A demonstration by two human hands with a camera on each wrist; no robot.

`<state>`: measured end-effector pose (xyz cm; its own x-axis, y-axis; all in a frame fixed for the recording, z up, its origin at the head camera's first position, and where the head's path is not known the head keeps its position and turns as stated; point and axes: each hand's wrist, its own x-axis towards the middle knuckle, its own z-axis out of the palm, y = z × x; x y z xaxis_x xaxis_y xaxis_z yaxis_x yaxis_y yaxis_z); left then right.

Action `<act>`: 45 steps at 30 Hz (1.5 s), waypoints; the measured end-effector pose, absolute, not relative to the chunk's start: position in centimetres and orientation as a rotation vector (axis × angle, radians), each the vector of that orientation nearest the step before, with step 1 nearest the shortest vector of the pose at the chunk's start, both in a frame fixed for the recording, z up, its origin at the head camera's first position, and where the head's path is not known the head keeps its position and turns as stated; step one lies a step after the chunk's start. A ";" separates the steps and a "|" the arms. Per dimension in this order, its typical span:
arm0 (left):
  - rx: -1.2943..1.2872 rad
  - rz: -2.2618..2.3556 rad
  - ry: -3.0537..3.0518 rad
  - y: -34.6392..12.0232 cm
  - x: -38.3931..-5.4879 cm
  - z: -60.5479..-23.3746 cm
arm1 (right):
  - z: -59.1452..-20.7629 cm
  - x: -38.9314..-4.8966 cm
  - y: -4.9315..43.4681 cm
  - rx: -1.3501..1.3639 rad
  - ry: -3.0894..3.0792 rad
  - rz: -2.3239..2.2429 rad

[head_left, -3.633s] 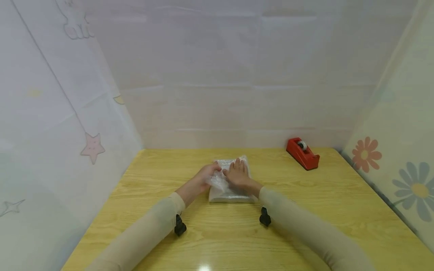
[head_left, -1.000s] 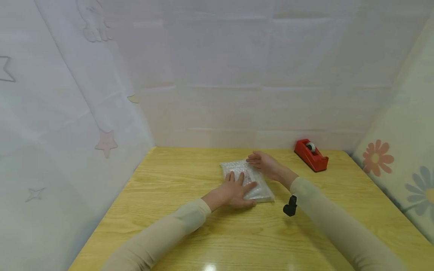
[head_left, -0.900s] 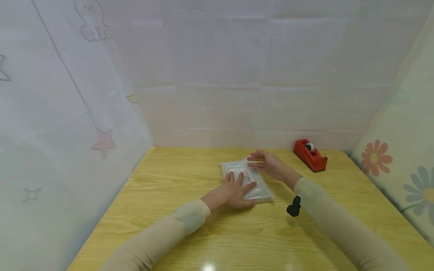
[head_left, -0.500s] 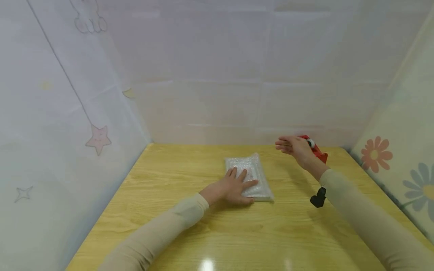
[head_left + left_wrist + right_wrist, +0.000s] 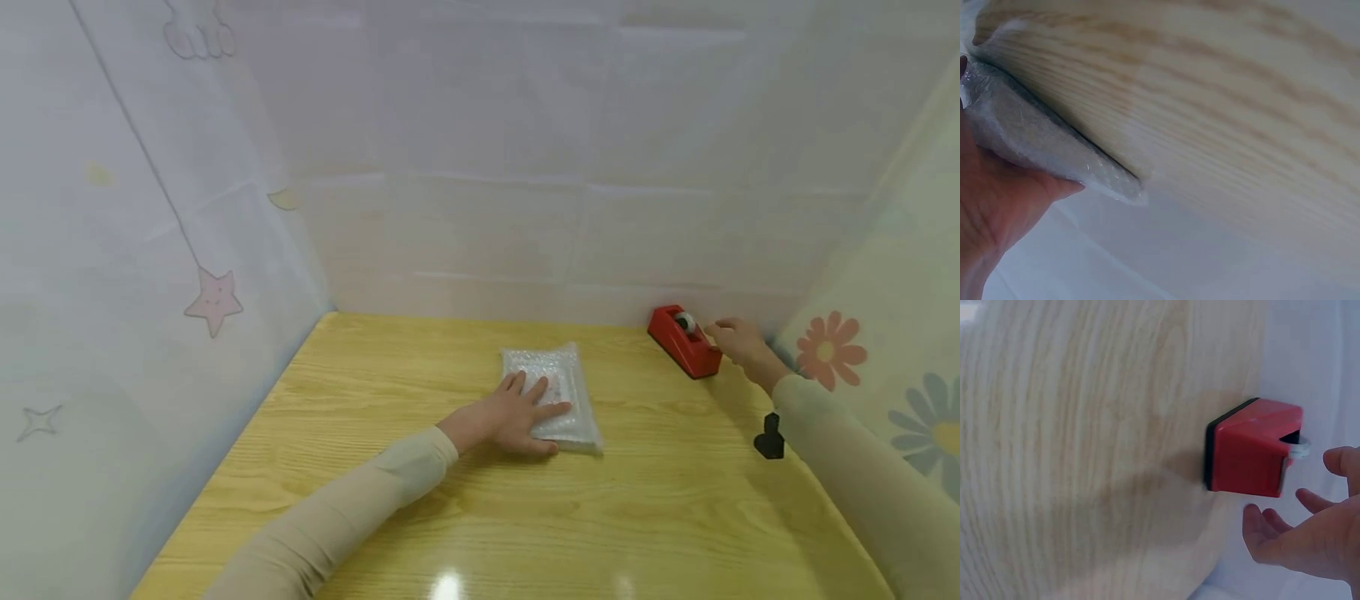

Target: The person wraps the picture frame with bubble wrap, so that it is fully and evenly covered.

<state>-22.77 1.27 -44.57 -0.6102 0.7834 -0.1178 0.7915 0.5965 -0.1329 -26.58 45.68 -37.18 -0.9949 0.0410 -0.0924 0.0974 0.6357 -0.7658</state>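
A flat package in bubble wrap [image 5: 581, 417] lies on the wooden table, and my left hand [image 5: 513, 414] rests on it with fingers spread. In the left wrist view, the thumb of the left hand [image 5: 1007, 206] runs along the edge of the bubble-wrapped package [image 5: 1054, 134]. At the back right stands a red tape dispenser [image 5: 681, 346] with a roll of tape [image 5: 686, 322] in it. My right hand [image 5: 738, 340] hovers right beside its front end. In the right wrist view, the right hand [image 5: 1316, 537] has loosely bent fingers close to the tape dispenser [image 5: 1250, 453], holding nothing.
The wooden table [image 5: 420, 533] runs back to a pale cloth wall [image 5: 480, 208]. Printed sheets with a star [image 5: 215, 302] and flowers [image 5: 828, 350] hang at the left and right. A small black wrist device [image 5: 770, 437] hangs under the right sleeve.
Earlier both hands worked at the bubble wrap. My right hand has since left the package and moved right to the tape dispenser. The left hand has stayed flat on the package over the last second.
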 end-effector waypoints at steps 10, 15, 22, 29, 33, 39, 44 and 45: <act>1.363 -0.229 2.744 0.9 -22.6 -44.2 | -39.2 -26.3 46.7 0.137 2.671 -1.461; 1.364 -0.239 2.746 1.0 -22.4 -44.1 | -39.4 -26.4 47.4 0.205 2.652 -1.554; 1.376 -0.256 2.745 1.0 -22.2 -43.8 | -38.7 -26.7 47.8 0.252 2.596 -1.597; 1.369 -0.244 2.745 1.1 -22.0 -44.1 | -37.8 -26.5 48.4 0.321 2.320 -1.822; 1.363 -0.221 2.734 1.0 -21.8 -44.2 | -37.5 -26.3 48.4 0.336 2.240 -1.840; 1.362 -0.242 2.755 0.7 -21.9 -44.0 | -37.3 -26.6 48.3 0.269 2.196 -1.853; 1.360 -0.229 2.757 0.3 -22.0 -43.9 | -37.3 -26.7 48.2 0.258 2.165 -1.922; 1.361 -0.224 2.754 0.3 -22.0 -43.9 | -37.4 -26.7 48.2 0.253 2.150 -1.941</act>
<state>-21.99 0.26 -43.92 -0.6082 0.7848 -0.1191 0.7937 0.5995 -0.1030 -26.68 48.21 -37.38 -0.9578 -0.0276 -0.2862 0.2819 0.1059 -0.9536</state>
